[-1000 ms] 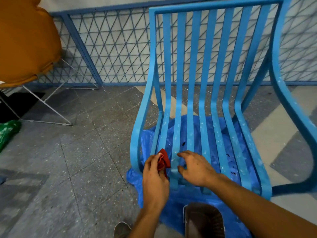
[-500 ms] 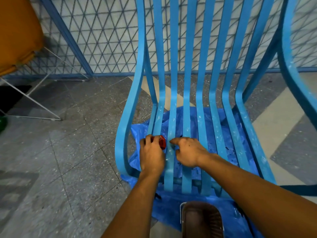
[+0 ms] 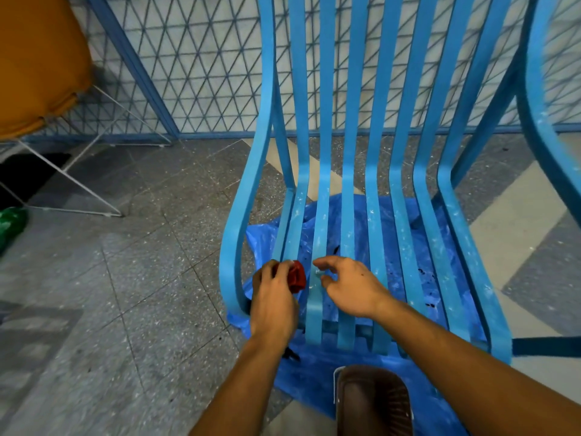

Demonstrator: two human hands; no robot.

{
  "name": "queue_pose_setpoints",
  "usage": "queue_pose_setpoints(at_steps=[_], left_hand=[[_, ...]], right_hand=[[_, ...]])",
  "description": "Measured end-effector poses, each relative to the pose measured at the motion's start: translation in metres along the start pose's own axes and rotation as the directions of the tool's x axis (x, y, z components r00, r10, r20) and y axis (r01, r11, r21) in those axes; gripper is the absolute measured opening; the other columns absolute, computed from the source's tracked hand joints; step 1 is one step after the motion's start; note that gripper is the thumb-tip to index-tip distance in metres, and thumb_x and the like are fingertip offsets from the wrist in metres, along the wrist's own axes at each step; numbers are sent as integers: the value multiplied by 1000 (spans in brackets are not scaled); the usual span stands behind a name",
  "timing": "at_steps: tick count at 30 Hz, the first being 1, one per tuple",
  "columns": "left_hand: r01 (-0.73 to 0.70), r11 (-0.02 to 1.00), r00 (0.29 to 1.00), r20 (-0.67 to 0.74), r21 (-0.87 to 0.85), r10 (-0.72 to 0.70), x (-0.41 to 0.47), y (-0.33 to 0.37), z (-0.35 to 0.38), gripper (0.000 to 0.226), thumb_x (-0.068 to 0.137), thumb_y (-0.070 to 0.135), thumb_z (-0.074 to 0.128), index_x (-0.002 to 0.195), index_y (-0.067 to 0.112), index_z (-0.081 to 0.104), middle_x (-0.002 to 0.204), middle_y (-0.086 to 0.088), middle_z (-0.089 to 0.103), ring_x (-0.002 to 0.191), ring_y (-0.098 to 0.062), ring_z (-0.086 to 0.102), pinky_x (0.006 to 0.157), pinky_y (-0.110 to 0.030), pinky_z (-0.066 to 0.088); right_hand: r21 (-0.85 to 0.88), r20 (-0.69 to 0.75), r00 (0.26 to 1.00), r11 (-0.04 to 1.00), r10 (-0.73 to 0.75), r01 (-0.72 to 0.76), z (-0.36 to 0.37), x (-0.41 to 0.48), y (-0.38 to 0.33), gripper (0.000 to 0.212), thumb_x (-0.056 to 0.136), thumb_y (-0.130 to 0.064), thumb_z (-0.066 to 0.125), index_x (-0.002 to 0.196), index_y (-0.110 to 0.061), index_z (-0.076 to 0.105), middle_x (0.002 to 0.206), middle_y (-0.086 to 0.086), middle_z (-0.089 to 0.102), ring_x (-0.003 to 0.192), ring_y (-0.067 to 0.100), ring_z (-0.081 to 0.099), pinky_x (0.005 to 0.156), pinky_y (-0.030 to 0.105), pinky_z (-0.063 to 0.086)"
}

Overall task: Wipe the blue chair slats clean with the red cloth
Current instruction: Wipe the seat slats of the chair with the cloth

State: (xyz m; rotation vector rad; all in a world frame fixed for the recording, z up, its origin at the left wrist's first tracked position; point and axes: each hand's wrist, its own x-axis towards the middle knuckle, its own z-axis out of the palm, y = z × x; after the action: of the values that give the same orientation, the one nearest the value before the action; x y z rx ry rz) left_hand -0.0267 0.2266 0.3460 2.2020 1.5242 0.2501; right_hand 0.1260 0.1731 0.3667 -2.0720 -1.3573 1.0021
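**A:** What are the hands doing?

**B:** In the head view, the left hand [image 3: 273,305] grips the red cloth [image 3: 296,276], bunched small, against one of the leftmost slats [image 3: 348,196], low on the seat of the blue chair [image 3: 243,215]. The right hand [image 3: 349,287] hovers just beside it over the next slats, fingers loosely curled, holding nothing.

**A:** How do the slats look?

**B:** Bright blue, curving from back down to seat. The seat part is flecked with pale specks, while the back looks cleaner.

**A:** And around the chair?

**B:** A blue plastic sheet [image 3: 405,234] with dark spots lies under it on the grey speckled floor [image 3: 141,278]. A mesh fence [image 3: 204,58] stands behind, and an orange chair [image 3: 37,58] is at the upper left.
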Motion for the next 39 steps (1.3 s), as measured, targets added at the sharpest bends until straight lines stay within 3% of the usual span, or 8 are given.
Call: queue_pose_setpoints(at_steps=[5,9,12,16,21,28,32,39], left_hand=[[-7,991,1000,17,131,5,-18,-7,10,69,86,8,64,147,25,38,152,-3,35,140,-29,30,112,-39,37],[-38,980,995,95,193,20,-59,-16,5,70,88,8,59,149,29,34,155,2,28,143,-27,24,115,-36,34],[-77,989,996,63,128,70,-70,-16,7,69,82,6,62,142,32,44,149,6,36,137,-23,33,112,-31,37],[20,1000,998,-54,14,-19,-54,-7,12,70,78,9,71,141,29,47,146,1,41,132,-26,38,109,-35,38],[-30,999,1000,-6,-37,30,-41,14,9,60,80,3,59,132,33,55,135,3,51,128,-24,45,105,-35,44],[181,920,933,-236,-347,-273,33,26,-7,40,94,16,62,132,19,50,120,-6,66,111,-27,62,89,-38,47],[258,914,918,-217,-313,-333,75,30,10,27,94,21,63,120,16,61,109,-6,70,102,-27,66,83,-38,51],[71,997,984,-167,26,-66,74,19,31,54,85,7,64,136,22,56,126,-2,63,118,-26,54,93,-39,48]], right_hand=[[197,-58,997,980,49,-37,3,-13,4,38,101,-15,51,138,-23,57,137,-7,59,98,9,65,71,13,51],[229,-68,996,973,59,-42,3,-27,9,36,101,-16,52,135,-25,59,127,-10,64,92,18,71,76,26,59],[110,-48,999,994,25,-20,4,-31,14,39,101,-18,52,139,-26,55,138,-9,59,107,13,66,93,25,52],[-93,-54,998,995,-38,33,1,-26,17,45,98,-20,54,143,-25,52,147,-3,53,135,19,49,114,34,39],[-369,-41,994,926,-103,81,-20,-5,16,49,95,-16,51,143,-26,52,147,-1,54,138,24,44,117,38,33],[-536,81,993,836,-82,113,-34,41,14,60,91,-15,51,149,-26,43,153,-3,47,144,21,35,121,41,20],[-516,86,996,854,-27,68,-31,61,9,55,92,-22,51,147,-26,45,145,2,56,133,22,51,118,40,27],[-642,158,987,756,-33,128,-32,88,13,48,91,-23,48,138,-21,53,151,1,49,132,23,49,118,43,25]])
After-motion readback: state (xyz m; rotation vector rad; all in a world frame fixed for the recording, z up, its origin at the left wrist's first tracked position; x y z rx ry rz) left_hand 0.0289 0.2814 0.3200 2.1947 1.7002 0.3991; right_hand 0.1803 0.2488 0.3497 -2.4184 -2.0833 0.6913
